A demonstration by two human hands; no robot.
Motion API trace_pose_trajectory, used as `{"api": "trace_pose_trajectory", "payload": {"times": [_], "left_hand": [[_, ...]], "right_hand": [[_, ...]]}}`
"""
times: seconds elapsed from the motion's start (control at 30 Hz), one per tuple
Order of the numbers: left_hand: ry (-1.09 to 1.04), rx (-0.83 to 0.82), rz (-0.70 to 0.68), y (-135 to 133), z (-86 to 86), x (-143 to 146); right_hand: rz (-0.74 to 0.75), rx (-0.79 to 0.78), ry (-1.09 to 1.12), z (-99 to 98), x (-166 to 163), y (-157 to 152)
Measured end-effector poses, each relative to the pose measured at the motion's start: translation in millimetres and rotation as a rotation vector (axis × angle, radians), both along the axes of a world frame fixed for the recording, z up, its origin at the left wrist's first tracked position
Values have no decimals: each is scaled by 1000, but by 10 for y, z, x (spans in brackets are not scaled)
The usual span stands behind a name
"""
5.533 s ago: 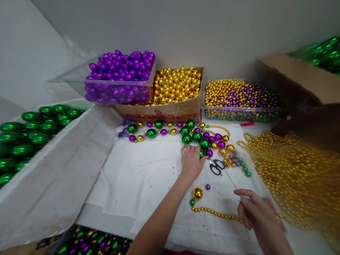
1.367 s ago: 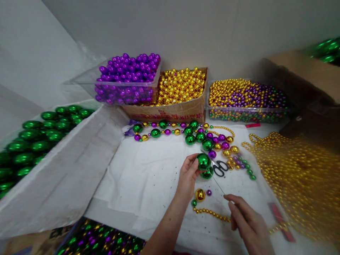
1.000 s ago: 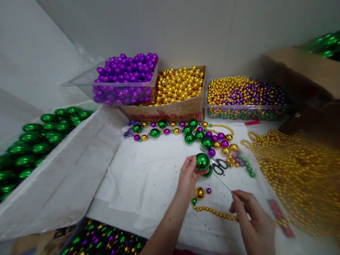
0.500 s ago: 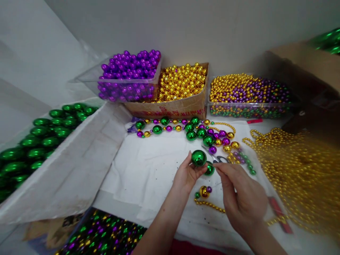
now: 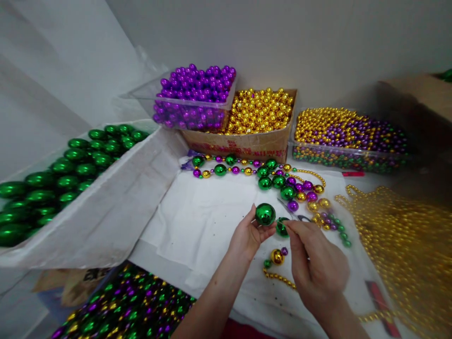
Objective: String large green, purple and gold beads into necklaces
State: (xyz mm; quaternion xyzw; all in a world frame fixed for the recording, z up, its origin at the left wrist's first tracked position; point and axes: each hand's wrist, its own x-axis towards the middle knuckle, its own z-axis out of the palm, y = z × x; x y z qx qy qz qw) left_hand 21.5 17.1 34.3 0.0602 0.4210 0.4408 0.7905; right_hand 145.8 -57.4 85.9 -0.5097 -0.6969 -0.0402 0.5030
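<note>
Between the fingers of my left hand (image 5: 247,235) sits a large shiny green bead (image 5: 265,214). My right hand (image 5: 318,259) is closed in a pinch close to its right side, on a thin strand; whether this is thread or a needle I cannot make out. Just behind the fingertips lies a second green bead (image 5: 282,227), partly covered. Below, on the white cloth (image 5: 197,212), are a gold bead (image 5: 277,256) with a small green and a small purple one beside it, and a short gold bead chain (image 5: 280,278). Scissors (image 5: 303,218) lie partly hidden behind my right hand.
A strung bead necklace (image 5: 235,170) stretches across the back of the cloth. Behind it stand a purple-bead tub (image 5: 190,101), a gold-bead carton (image 5: 236,145) and a mixed-bead tub (image 5: 349,155). A white box (image 5: 106,207) of green beads is left; gold chains (image 5: 406,245) pile right.
The view has swung slightly left, so the surroundings sit further right. My left hand still holds the green bead, and my right hand's pinch stays beside it.
</note>
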Motion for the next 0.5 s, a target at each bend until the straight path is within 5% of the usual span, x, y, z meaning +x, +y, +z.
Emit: {"api": "trace_pose_trajectory", "payload": {"times": [0.5], "left_hand": [[-49, 6, 39, 10, -62, 53]], "right_hand": [[10, -19, 36, -245, -14, -2]]}}
